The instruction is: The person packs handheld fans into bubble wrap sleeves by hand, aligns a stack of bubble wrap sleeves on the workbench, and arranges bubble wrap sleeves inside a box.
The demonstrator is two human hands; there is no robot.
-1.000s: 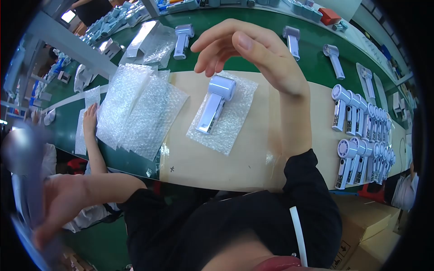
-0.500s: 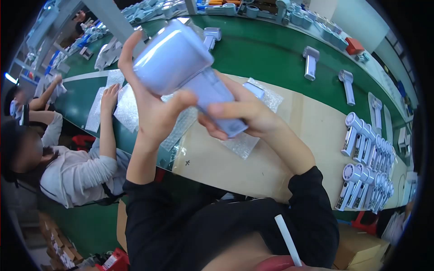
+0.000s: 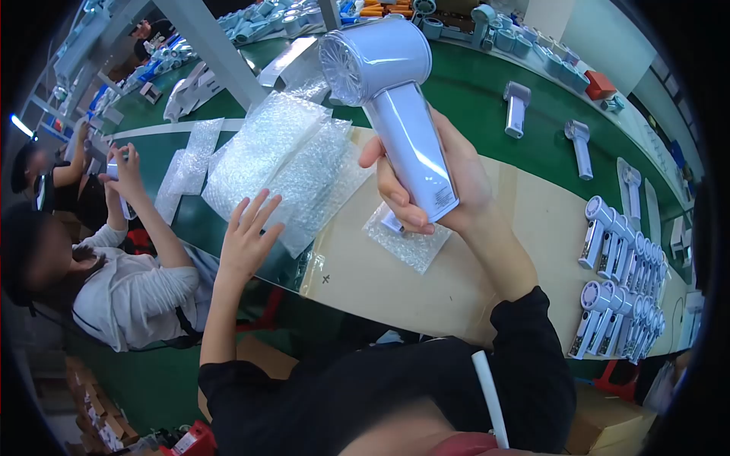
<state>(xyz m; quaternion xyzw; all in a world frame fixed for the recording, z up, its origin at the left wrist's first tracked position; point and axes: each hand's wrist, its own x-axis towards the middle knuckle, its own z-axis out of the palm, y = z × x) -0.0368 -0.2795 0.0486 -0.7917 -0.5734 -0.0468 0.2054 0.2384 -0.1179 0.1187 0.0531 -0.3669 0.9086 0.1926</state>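
A lavender handheld fan [image 3: 414,144] is held up by my right hand [image 3: 460,178], its fingers wrapped round the handle. The round head tilts up and to the left, with its grille on the left side and a small printed label low on the handle. My left hand [image 3: 251,232] is open with fingers spread, at the near edge of a pile of bubble wrap bags [image 3: 266,156]. I cannot tell whether it touches them. Below the fan, a bubble wrap piece [image 3: 418,247] lies on the cardboard sheet [image 3: 372,292], with a lavender item partly hidden under my right hand.
Several lavender fans [image 3: 623,243] stand in rows on the right. Single fans lie on the green belt [image 3: 471,91], including one fan [image 3: 517,110]. A co-worker [image 3: 137,281] in a light top sits on the left, holding an object. Blue-grey parts [image 3: 525,38] line the back shelf.
My left hand has let go of the fan and moved down to the left, opening. The right hand has turned the fan more upright, its head now higher. The co-worker's hand has risen.
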